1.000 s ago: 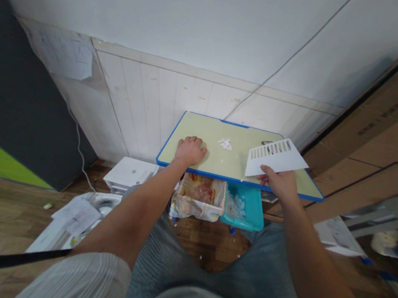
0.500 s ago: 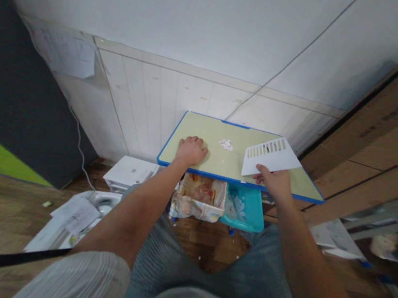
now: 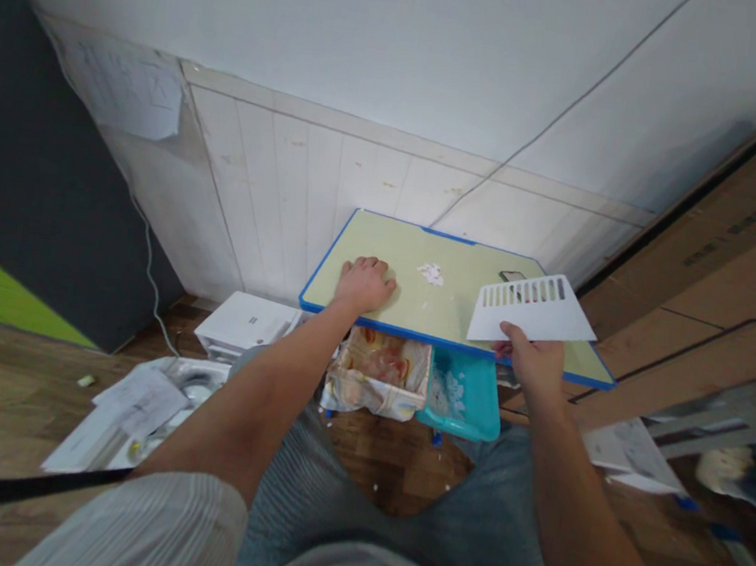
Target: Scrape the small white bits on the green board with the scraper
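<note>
My left hand [image 3: 365, 285] lies flat on the left part of the pale yellow, blue-edged table [image 3: 430, 308], fingers slightly spread and holding nothing. Between my hands is a small heap of white pieces [image 3: 430, 273] on the tabletop. My right hand [image 3: 530, 359] pinches the near edge of a white sheet with a row of slots [image 3: 533, 315], thumb on top. The sheet is tilted above the right part of the table. Partly behind it, a small dark-edged flat object [image 3: 511, 275] lies on the table; I cannot make out its kind.
Below the table's near edge hang a cloth-lined basket [image 3: 373, 401] and a turquoise tray [image 3: 464, 421] with white bits inside. A white box [image 3: 244, 321] stands at the left, cardboard [image 3: 721, 263] at the right. A wall [image 3: 298, 152] is behind the table.
My right hand has moved the slotted sheet a little to the right and nearer to me, uncovering the dark-edged object behind it. My left hand has stayed in place.
</note>
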Demonstrator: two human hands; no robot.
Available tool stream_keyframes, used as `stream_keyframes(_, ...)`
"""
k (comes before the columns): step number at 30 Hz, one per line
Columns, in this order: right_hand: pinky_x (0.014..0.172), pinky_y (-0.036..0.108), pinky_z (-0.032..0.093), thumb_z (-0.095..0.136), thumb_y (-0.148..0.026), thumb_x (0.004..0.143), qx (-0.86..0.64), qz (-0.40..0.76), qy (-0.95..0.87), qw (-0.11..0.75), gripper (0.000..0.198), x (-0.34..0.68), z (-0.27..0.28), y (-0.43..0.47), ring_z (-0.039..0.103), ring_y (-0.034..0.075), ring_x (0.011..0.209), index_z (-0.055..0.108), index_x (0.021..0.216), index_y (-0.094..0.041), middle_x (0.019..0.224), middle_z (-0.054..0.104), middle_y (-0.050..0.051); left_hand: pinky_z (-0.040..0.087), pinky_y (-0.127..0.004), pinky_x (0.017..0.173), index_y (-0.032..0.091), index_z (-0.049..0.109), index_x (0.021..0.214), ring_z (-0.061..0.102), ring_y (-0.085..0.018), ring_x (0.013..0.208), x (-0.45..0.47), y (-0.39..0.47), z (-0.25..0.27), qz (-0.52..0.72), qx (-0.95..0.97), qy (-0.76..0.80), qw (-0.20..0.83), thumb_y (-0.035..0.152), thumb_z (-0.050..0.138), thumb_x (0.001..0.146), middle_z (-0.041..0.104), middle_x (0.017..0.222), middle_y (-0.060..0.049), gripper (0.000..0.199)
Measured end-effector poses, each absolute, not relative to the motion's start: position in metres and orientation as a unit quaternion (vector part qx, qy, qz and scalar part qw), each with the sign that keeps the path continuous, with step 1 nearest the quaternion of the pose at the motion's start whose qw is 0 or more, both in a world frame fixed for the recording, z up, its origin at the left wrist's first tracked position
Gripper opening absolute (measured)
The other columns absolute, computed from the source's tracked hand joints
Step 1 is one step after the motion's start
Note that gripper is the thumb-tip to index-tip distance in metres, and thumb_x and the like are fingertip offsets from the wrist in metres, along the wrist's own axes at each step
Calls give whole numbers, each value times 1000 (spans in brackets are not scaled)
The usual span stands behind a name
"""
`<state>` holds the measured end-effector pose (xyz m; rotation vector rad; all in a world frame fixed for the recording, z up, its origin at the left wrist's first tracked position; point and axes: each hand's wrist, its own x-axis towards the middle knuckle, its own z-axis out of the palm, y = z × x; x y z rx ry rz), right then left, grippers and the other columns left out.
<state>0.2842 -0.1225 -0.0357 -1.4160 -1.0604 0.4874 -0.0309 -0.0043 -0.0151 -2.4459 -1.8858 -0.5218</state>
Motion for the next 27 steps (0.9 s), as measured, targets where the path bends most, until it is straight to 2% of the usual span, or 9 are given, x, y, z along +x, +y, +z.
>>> stream_keyframes(3, 45, 33, 58, 84, -55, 75, -578, 215, -466, 635, 37, 264, -35, -105, 71, 24, 50, 72, 92, -23, 64, 76, 6, 46, -59, 132, 21, 75, 152, 61, -37, 157, -32, -4, -15, -166, -781, -602, 4, 44, 47, 115, 72, 167, -19, 52)
stream_keyframes(8, 50, 32, 60, 83, -66, 81, -566, 224, -492, 622, 48, 230, -38, -69, 74, 24, 54, 72, 92, -21, 69, 79, 9, 47, -60, 132, 20, 75, 152, 61, -38, 157, -32, -4, -15, -167, -782, -600, 3, 44, 47, 115, 71, 167, -19, 53)
stream_keyframes(19, 51, 28, 57, 77, -48, 87, -602, 214, -507, 578, 29, 227, -41, -50, 70, 20, 49, 77, 89, -19, 65, 80, 8, 47, -62, 132, 21, 76, 151, 62, -39, 156, -32, -3, -17, -172, -782, -599, 3, 44, 47, 114, 71, 168, -19, 53)
stream_keyframes(27, 52, 28, 58, 76, -47, 89, -608, 214, -505, 574, 28, 225, -44, -48, 71, 20, 49, 79, 89, -19, 67, 81, 8, 48, -59, 132, 23, 76, 152, 62, -37, 157, -33, -3, -16, -166, -782, -601, 9, 46, 48, 115, 71, 168, -18, 51)
